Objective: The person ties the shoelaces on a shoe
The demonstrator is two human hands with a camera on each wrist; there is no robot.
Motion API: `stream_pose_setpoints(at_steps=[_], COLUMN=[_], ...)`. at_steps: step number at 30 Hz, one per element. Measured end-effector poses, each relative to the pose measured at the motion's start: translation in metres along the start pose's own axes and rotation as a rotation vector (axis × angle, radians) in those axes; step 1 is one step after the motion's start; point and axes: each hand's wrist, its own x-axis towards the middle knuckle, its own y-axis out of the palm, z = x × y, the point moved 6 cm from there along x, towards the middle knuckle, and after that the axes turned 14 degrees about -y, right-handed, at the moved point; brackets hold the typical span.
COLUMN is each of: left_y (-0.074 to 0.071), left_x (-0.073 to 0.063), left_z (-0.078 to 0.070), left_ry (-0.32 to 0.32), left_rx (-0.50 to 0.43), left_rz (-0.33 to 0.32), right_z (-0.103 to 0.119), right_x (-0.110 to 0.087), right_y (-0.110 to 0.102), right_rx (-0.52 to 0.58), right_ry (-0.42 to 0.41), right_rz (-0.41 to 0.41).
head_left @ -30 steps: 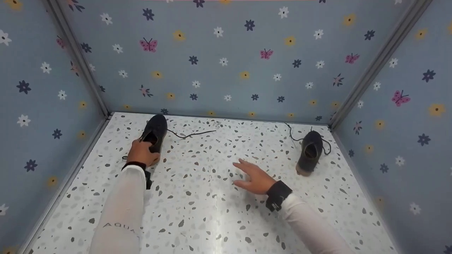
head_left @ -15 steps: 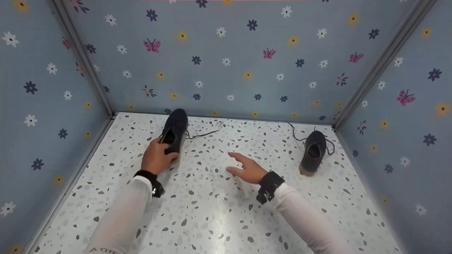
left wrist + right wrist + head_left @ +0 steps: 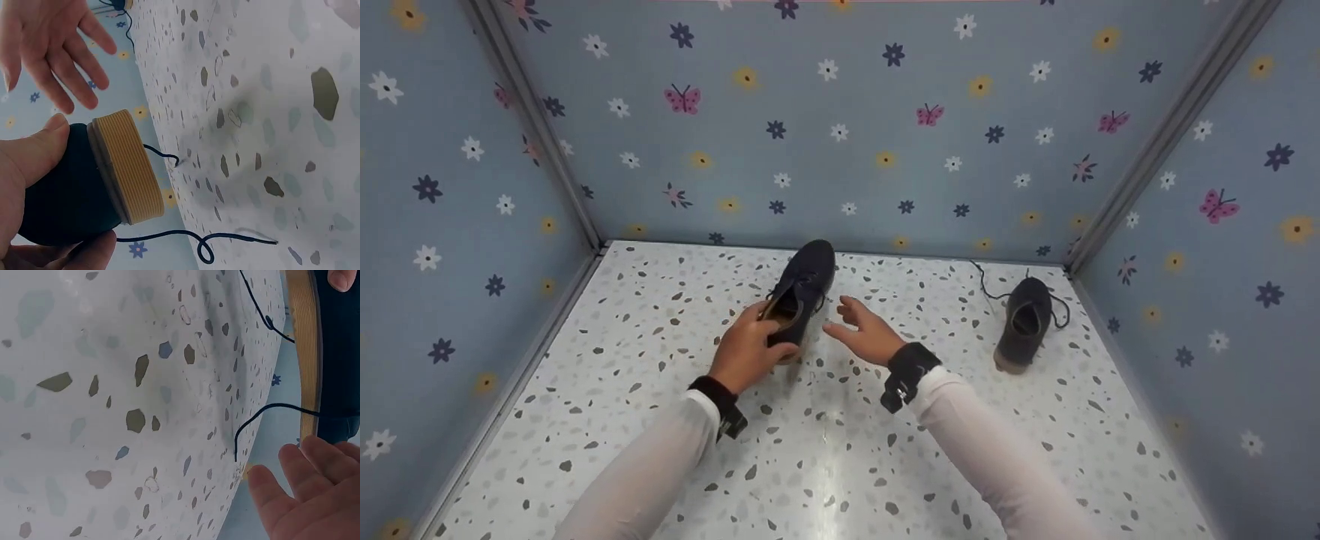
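Note:
A dark navy lace-up shoe (image 3: 808, 279) with a tan ridged sole (image 3: 130, 169) hangs just above the floor, toe toward the back wall. My left hand (image 3: 744, 351) grips it by the heel, thumb on one side and fingers on the other. Loose laces (image 3: 169, 233) dangle from it in both wrist views. To the shoe's right, my right hand (image 3: 870, 335) is held up with fingers spread and nothing in them. In the head view a small gap separates it from the shoe. The second dark shoe (image 3: 1024, 322) stands on the floor farther right, its laces (image 3: 988, 281) undone.
The floor (image 3: 825, 465) is white with grey speckles. Blue panels printed with flowers and butterflies enclose it: a back wall (image 3: 840, 90), a left wall (image 3: 450, 315) and a right wall (image 3: 1207, 315). The back wall stands close behind the held shoe's toe.
My left hand has lifted the left shoe off the floor and carried it right toward the middle. My right hand has moved up and left toward it. The other shoe has stayed put.

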Motion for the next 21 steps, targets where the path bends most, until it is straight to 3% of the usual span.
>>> stream_pose_setpoints(at_steps=[4, 10, 21], left_y=[0.009, 0.02, 0.035], left_x=[-0.006, -0.014, -0.024], left_z=[-0.015, -0.032, -0.043], left_ry=[0.058, 0.15, 0.194], left_rx=[0.029, 0.063, 0.045], left_rz=[-0.011, -0.015, 0.012], right_z=[-0.003, -0.01, -0.034], right_x=[0.004, 0.006, -0.002], right_y=[0.003, 0.007, 0.0], right_rx=[0.091, 0.187, 0.393], right_ry=[0.071, 0.102, 0.232], right_rz=[-0.071, -0.127, -0.29])
